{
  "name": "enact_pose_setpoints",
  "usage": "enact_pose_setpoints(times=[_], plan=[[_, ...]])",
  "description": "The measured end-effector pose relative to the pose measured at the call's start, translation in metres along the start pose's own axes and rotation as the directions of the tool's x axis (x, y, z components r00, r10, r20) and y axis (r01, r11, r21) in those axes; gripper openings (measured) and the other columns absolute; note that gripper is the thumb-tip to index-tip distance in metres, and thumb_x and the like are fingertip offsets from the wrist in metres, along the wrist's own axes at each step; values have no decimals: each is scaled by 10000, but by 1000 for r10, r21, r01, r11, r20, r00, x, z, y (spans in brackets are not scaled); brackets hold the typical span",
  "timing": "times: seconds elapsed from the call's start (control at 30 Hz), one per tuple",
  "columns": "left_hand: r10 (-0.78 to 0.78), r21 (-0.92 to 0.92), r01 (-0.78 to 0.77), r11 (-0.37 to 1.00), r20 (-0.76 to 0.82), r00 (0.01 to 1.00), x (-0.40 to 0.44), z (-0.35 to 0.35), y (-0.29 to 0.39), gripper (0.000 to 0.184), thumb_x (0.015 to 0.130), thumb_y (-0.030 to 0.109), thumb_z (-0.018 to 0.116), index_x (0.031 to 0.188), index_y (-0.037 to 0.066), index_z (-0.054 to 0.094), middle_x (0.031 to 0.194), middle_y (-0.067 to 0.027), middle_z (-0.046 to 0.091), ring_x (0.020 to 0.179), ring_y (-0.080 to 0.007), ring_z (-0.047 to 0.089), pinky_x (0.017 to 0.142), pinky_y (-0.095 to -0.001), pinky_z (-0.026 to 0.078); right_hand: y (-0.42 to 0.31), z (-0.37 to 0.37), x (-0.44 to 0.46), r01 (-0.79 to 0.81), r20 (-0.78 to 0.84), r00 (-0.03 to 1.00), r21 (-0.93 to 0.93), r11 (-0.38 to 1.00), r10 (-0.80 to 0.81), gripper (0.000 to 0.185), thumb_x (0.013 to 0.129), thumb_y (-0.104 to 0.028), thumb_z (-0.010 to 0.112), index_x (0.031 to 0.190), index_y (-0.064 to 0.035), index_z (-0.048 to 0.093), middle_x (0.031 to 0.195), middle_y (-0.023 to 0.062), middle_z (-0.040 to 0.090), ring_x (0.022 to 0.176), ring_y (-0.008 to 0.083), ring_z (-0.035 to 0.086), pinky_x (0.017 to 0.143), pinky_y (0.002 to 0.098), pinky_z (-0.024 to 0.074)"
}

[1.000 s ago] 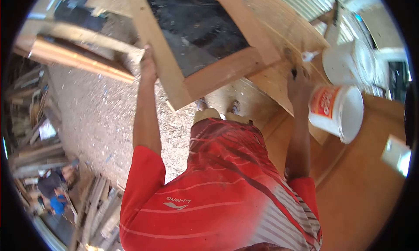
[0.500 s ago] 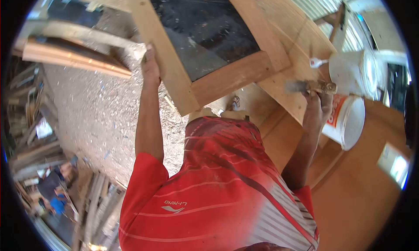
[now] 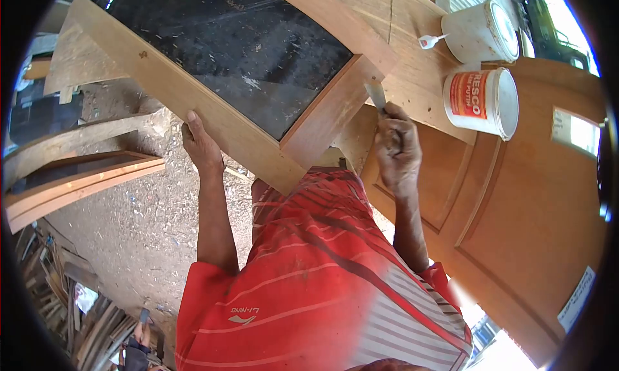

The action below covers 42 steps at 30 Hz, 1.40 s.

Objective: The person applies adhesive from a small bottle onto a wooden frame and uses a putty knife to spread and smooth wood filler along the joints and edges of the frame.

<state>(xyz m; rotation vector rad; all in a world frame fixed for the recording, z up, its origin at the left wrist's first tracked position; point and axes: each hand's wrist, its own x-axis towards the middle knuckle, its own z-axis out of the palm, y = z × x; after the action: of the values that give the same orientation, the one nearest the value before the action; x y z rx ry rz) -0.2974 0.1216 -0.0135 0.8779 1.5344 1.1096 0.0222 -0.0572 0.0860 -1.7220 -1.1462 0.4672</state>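
Note:
A wooden frame (image 3: 213, 110) with a dark glass-like panel (image 3: 242, 55) lies slanted in front of my body. My left hand (image 3: 202, 145) is closed on its left edge, thumb on top and fingers out of sight beneath. In my right hand (image 3: 396, 145) is a putty knife (image 3: 375, 95), the fist wrapped round its handle. The blade points up and sits at the frame's near right corner; whether it touches the wood I cannot tell.
On the wooden bench (image 3: 419, 61) to the right stand a white bucket (image 3: 480, 32), a red-labelled putty tub (image 3: 503, 103) and a small white bottle (image 3: 428, 42). A brown panelled door (image 3: 516, 197) leans beyond. Another frame (image 3: 84, 180) and scrap wood (image 3: 48, 274) are left; a person (image 3: 137, 351) is low left.
My right hand has moved left with the putty knife, from beside the tub to the frame's corner. The frame appears turned and lower, my left hand still on its edge; the view has shifted.

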Motion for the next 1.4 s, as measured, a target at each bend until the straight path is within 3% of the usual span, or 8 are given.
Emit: enact_pose_setpoints(times=[0.1, 0.63, 0.8, 0.97, 1.07, 1.23, 1.33, 1.4], plan=[[19, -33, -19, 999, -7, 1000, 0, 1, 1, 701, 1048, 637, 567, 1214, -44, 581, 1156, -136, 646, 1077, -203, 638, 956, -349, 528, -11, 13, -13, 53, 16, 999, -404, 913, -51, 337, 951, 54, 627, 1284, 18, 588, 1462, 267, 593, 1287, 342, 652, 1036, 396, 539], [41, 33, -44, 999, 89, 995, 6, -12, -3, 656, 1074, 591, 549, 1221, -46, 597, 1129, -126, 660, 1030, -187, 641, 921, -342, 529, -29, 32, 8, -39, -15, 999, -684, 728, 40, 365, 957, -67, 613, 1315, -102, 675, 917, 239, 656, 832, 422, 681, 689, 513, 547], [85, 82, -90, 993, 57, 995, 3, -8, -3, 674, 1073, 602, 542, 1202, -57, 604, 1102, -125, 658, 1007, -191, 636, 890, -339, 527, -23, 24, 35, -29, 64, 993, -698, 715, 103, 100, 945, -68, 606, 1023, -6, 615, 826, 286, 629, 779, 472, 650, 659, 569, 500], [156, 69, -158, 985, 31, 987, 3, -7, 5, 749, 1057, 642, 537, 1235, -82, 606, 1126, -153, 663, 1037, -211, 623, 933, -368, 507, -26, 31, 16, 56, 98, 995, -729, 682, 23, 101, 940, -72, 595, 1022, -13, 595, 976, 293, 650, 849, 502, 663, 706, 584, 514], [116, 99, -120, 988, 44, 992, -3, -6, 2, 767, 1059, 638, 533, 1248, -101, 608, 1129, -165, 666, 1062, -225, 619, 964, -378, 494, 10, 17, 35, -68, 101, 977, -687, 724, 188, 262, 931, -52, 573, 1189, -29, 610, 1124, 304, 644, 938, 519, 666, 775, 580, 537], [131, 155, -133, 979, 20, 991, 3, -7, 3, 735, 1062, 627, 540, 1145, -98, 629, 1047, -170, 666, 966, -225, 619, 893, -378, 518, 20, 22, 0, 378, 189, 925, -541, 751, -329, 653, 879, 64, 554, 1521, -48, 520, 1152, 236, 617, 1017, 447, 644, 896, 485, 549], [162, 158, -154, 975, -41, 986, -2, -1, 7, 744, 1059, 628, 544, 1169, -102, 639, 1088, -174, 676, 978, -225, 624, 894, -376, 521, 30, 38, -31, 21, 158, 986, -453, 891, 57, 725, 880, 74, 563, 1576, -119, 498, 1142, 221, 610, 1002, 417, 651, 854, 477, 565], [124, 175, -114, 978, -46, 991, 2, -2, 2, 751, 1057, 623, 551, 1213, -107, 636, 1115, -175, 680, 998, -228, 629, 905, -371, 520, 73, 39, -41, 125, 216, 976, -434, 892, -32, 765, 887, 36, 583, 1598, -224, 478, 1172, 182, 621, 1037, 367, 668, 856, 470, 585]])
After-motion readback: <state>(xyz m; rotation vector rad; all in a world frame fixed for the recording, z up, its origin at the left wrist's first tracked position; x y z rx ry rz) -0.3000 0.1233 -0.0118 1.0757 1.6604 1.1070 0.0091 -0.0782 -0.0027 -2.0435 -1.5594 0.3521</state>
